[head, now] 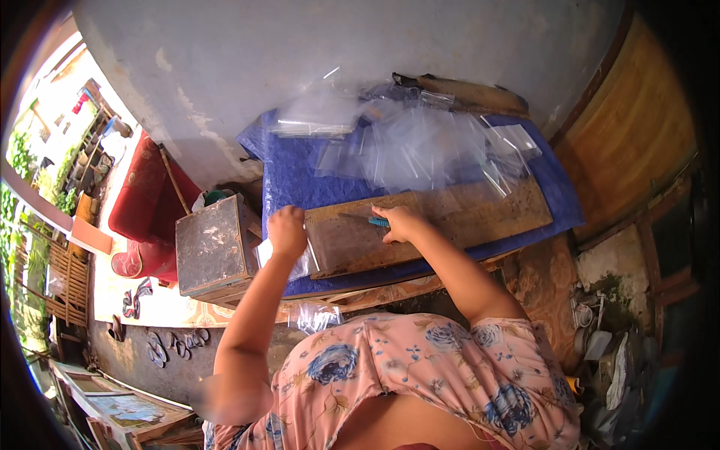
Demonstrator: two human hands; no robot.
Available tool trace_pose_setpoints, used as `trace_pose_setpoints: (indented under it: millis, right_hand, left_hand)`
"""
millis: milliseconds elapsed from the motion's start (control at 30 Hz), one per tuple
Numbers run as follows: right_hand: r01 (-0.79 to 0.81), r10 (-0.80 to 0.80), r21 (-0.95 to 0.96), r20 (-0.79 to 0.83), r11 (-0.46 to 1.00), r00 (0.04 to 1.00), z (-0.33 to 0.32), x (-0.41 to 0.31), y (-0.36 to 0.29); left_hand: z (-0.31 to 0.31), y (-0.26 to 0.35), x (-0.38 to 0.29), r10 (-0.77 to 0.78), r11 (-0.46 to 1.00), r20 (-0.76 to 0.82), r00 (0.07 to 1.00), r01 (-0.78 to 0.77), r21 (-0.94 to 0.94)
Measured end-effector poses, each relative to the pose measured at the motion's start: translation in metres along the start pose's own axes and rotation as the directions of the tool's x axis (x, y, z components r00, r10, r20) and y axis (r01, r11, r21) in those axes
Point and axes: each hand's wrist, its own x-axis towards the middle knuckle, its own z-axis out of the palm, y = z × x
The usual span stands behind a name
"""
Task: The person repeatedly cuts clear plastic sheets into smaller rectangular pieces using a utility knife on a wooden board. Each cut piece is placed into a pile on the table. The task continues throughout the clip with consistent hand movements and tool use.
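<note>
My right hand point(404, 223) holds a box cutter with a blue handle point(379, 221). Its thin blade points left over a long wooden board point(495, 216). At the board's left end my left hand point(287, 232) is closed on a clear plastic sheet point(306, 260), which hangs down past the board's end. More clear film seems to lie flat on the board between my hands, though its edges are hard to make out. The board rests on a blue tarpaulin point(298, 188) spread over a table.
Behind the board lies a loose heap of clear plastic bags point(422, 149), with a neater stack point(315, 121) to its left. A worn wooden box point(211, 244) adjoins the table's left side. Plastic pieces point(315, 318) lie below the front edge. A red armchair point(140, 197) stands farther left.
</note>
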Motion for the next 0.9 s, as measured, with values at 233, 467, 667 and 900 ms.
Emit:
trace_pose_setpoints:
  millis: [233, 467, 667, 900]
  right_hand:
    - [-0.057, 0.071, -0.126, 0.113, 0.990, 0.991, -0.014, 0.017, -0.007]
    - [-0.177, 0.183, 0.094, -0.067, 0.980, 0.981, 0.002, -0.035, -0.003]
    - [0.108, 0.080, 0.350, -0.482, 0.930, 0.873, 0.058, -0.141, 0.018]
    - [0.149, 0.054, 0.331, -0.531, 0.932, 0.845, 0.085, -0.188, 0.012]
  left_hand:
    - [0.013, 0.104, -0.005, 0.513, 0.840, 0.194, 0.836, -0.442, -0.317]
    - [0.013, 0.090, 0.010, 0.465, 0.884, 0.389, 0.795, -0.393, -0.254]
    - [0.023, 0.085, 0.007, 0.490, 0.865, 0.301, 0.818, -0.412, -0.287]
    - [0.020, 0.084, 0.008, 0.494, 0.861, 0.311, 0.812, -0.409, -0.303]
